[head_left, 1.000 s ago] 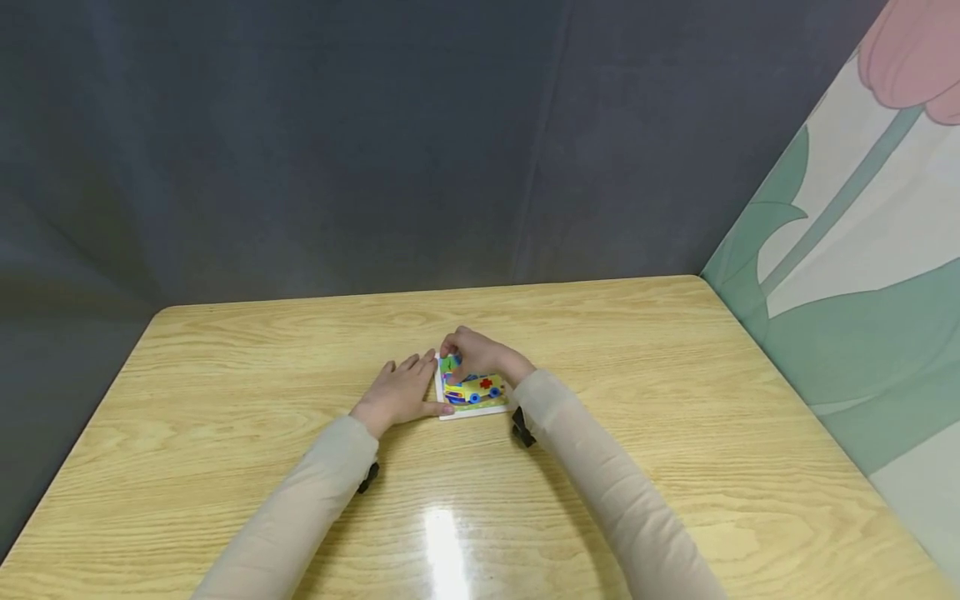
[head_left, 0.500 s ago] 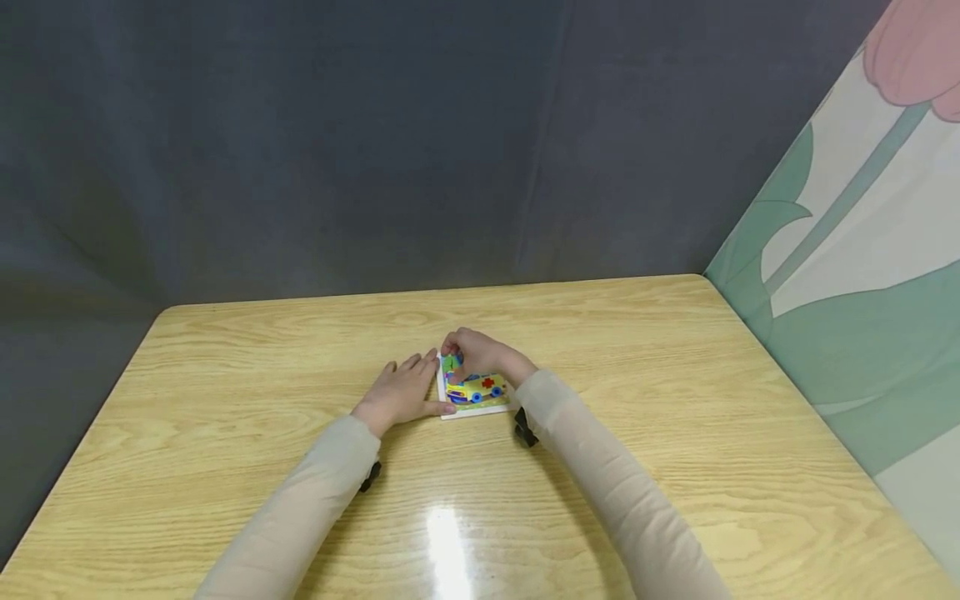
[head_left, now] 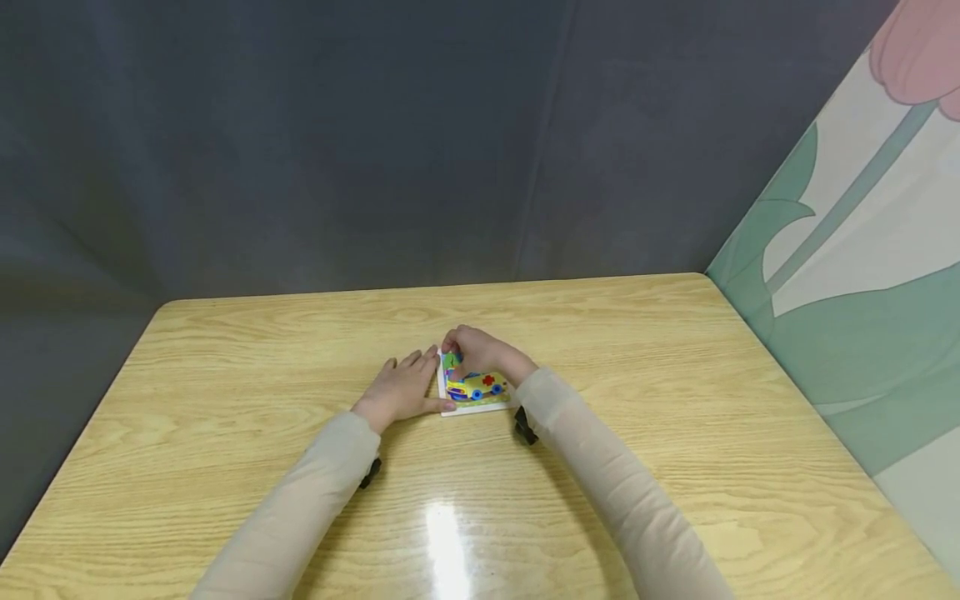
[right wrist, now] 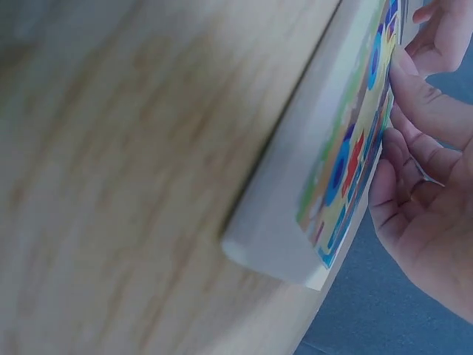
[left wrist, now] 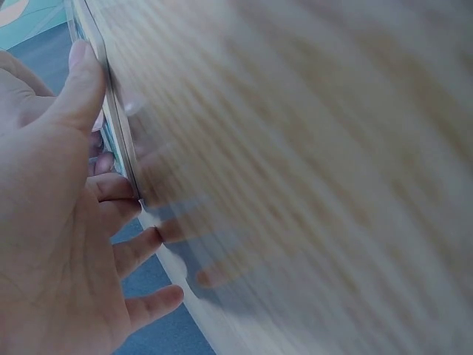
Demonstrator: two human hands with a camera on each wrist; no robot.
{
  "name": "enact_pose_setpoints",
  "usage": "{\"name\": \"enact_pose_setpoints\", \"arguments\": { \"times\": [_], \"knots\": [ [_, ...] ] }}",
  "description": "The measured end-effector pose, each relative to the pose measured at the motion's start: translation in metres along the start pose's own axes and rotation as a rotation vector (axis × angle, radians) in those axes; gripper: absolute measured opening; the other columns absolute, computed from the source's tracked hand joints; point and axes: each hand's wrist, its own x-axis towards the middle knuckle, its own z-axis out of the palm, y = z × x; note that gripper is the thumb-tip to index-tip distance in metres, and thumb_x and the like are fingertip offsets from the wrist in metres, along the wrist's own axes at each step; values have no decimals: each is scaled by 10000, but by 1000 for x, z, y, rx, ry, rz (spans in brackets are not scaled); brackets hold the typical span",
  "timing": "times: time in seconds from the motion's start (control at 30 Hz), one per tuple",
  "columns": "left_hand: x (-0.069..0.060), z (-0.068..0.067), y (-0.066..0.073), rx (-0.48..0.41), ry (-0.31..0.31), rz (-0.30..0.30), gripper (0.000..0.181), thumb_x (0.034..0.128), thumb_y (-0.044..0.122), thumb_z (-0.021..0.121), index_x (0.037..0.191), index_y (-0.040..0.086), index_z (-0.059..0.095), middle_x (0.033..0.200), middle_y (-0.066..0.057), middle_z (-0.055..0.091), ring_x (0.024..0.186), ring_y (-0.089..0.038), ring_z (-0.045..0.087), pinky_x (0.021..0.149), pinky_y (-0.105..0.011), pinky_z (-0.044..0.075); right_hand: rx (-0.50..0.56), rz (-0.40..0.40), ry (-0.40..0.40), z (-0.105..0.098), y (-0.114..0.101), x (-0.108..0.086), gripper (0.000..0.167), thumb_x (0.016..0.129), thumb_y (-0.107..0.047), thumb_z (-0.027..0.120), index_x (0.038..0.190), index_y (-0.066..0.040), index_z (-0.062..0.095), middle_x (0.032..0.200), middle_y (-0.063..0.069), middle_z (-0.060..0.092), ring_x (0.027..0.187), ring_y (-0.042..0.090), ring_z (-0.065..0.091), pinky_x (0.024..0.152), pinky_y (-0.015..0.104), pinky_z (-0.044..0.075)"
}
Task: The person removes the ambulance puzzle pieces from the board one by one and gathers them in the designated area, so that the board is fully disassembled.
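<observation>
On the wooden table (head_left: 262,358), an ambulance picture board (head_left: 480,389) lies flat, its visible part seemingly complete; the left hand (head_left: 402,390), fingers spread, touches its edge while the right hand (head_left: 482,352) curls over it, leaving any pinch or unfinished part impossible to tell.

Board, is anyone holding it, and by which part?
The left hand touches the board along its left edge, thumb by the near corner. Whether the right hand, at the picture, pinches anything can't be told.
</observation>
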Motion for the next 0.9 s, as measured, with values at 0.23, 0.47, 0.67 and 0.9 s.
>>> {"name": "enact_pose_setpoints", "arguments": {
  "times": [0.23,0.47,0.67,0.9],
  "knots": [
    [-1,-2,1,-7,-17,-4,943,886,641,484,1539,58,135,1620,-96,118,1479,-311,206,1157,-594,225,-15,-8,0,-1,1,0,389,818,-110,750,1166,-26,598,1117,111,567,994,200,515,966,333,467],
    [-3,-5,2,-10,-21,-13,939,887,629,494,1538,52,140,1618,-103,126,1479,-316,202,1157,-592,226,-17,-17,-4,-4,0,-2,373,815,-108,753,1149,-31,606,1162,126,546,1068,229,522,1002,345,460],
    [-3,-5,3,-16,-20,-13,931,890,625,494,1537,51,148,1618,-104,127,1479,-317,201,1158,-593,223,-27,-13,-10,-3,0,0,381,811,-104,757,1152,-32,603,1155,122,541,1065,224,521,996,334,457],
    [-2,-4,3,-11,-18,-16,924,893,623,490,1536,51,153,1619,-100,131,1481,-312,199,1159,-592,223,-7,-13,-27,-3,3,4,395,808,-89,757,1164,-19,600,1143,121,598,1041,221,541,989,340,467]
  ]
}}
